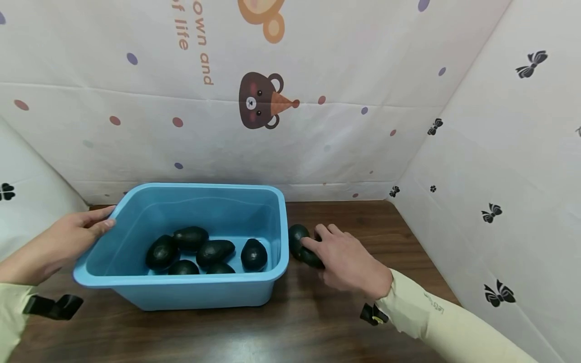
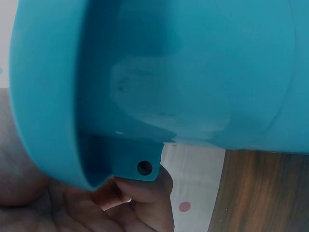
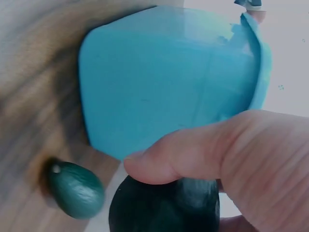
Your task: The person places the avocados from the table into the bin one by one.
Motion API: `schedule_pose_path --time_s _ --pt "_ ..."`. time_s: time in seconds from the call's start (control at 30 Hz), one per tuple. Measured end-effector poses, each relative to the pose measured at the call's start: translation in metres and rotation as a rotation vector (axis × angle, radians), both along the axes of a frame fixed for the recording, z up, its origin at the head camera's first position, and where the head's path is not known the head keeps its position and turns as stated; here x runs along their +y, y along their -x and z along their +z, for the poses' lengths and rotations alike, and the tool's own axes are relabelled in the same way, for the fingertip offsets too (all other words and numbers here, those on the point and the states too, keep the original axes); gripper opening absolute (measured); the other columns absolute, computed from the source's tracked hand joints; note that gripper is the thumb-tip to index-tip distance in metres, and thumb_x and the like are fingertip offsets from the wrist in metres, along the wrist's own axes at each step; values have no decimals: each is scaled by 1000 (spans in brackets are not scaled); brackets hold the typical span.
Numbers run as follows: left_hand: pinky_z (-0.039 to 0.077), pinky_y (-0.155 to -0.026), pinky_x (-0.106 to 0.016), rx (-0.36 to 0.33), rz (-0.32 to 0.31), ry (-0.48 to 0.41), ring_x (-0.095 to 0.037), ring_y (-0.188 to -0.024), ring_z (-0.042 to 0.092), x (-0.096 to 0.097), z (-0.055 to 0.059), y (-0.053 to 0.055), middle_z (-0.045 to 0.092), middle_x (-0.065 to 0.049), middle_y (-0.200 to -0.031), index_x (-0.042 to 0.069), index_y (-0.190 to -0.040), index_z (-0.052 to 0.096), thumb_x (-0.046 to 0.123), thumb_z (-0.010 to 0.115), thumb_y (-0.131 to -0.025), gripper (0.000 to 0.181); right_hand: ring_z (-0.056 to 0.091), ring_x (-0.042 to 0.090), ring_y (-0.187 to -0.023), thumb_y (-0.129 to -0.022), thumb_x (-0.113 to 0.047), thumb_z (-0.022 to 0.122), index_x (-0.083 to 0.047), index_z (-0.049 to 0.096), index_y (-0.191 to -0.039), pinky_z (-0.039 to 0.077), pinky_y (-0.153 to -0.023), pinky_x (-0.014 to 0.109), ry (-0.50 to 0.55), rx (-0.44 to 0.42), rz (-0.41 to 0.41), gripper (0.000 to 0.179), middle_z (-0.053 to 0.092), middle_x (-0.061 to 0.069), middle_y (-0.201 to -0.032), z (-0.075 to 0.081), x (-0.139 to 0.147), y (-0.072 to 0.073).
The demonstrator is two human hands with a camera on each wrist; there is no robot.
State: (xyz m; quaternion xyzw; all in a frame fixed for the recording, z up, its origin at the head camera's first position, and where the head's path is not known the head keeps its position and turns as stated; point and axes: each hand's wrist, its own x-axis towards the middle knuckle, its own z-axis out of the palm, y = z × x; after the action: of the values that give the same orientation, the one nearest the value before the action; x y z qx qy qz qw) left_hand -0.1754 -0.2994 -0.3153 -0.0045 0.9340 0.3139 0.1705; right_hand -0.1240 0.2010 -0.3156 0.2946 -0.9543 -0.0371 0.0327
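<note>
At the left end of a blue plastic bin (image 1: 195,297), my left hand (image 1: 63,245) grips the rim, thumb on top and fingers (image 2: 149,195) curled beneath the edge. My right hand (image 1: 347,259) holds a dark green avocado (image 3: 161,208) just off the bin's right side, with the thumb across it. Another avocado (image 3: 77,189) lies on the table near the bin's right wall, partly covered by the hand in the head view. Inside the bin lie several avocados (image 1: 215,251), spread over its floor.
The bin stands on a dark wood-grain table (image 1: 313,322). A white patterned sheet (image 1: 327,151) rises behind it, and another wall sheet (image 1: 458,201) borders the right side. A white side sheet (image 1: 27,161) stands at the left.
</note>
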Motion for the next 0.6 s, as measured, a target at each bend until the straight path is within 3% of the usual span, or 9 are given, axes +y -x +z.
schedule_pose_path --time_s 0.3,0.6 --pt "57 -64 -44 -4 -10 -10 -60 -108 52 1 2 1 24 -49 -140 -1 -152 2 52 26 -102 76 46 16 -84 -74 -22 78 -26 57 -125 42 -63 26 -33 7 12 55 54 0 -97 30 -5 -5" --pt "56 -67 -48 -3 -44 4 -62 -112 48 -5 3 1 23 -49 -140 -2 -152 3 53 26 -102 78 48 16 -84 -73 -14 76 -26 58 -127 45 -64 27 -73 -30 17 58 57 2 -101 61 -20 -2"
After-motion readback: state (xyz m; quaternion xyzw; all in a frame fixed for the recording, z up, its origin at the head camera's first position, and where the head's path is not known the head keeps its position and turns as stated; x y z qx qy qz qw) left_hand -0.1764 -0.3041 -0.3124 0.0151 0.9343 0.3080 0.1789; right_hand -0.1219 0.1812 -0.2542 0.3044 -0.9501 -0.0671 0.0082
